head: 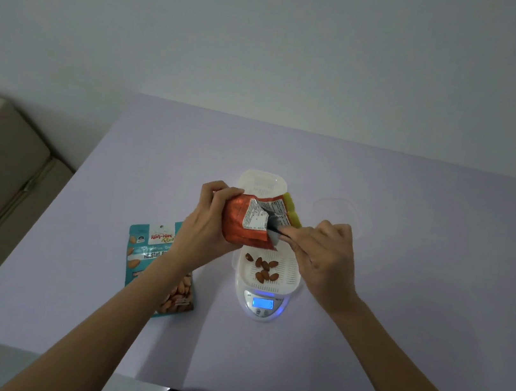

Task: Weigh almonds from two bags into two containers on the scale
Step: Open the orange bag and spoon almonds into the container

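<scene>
Gripping orange bag (pixel 247 224) in closed left hand (pixel 212 222), tilting mouth over white container (pixel 288 275) on scale (pixel 261 306) so almonds (pixel 262 268) land inside; right hand (pixel 324 258) pinching torn opening wide; teal bag (pixel 153 256) lying beside, waiting.

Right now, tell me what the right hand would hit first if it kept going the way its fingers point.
The right hand points left into the torn mouth of the orange bag, which its fingers already touch; depth there is unclear.
</scene>
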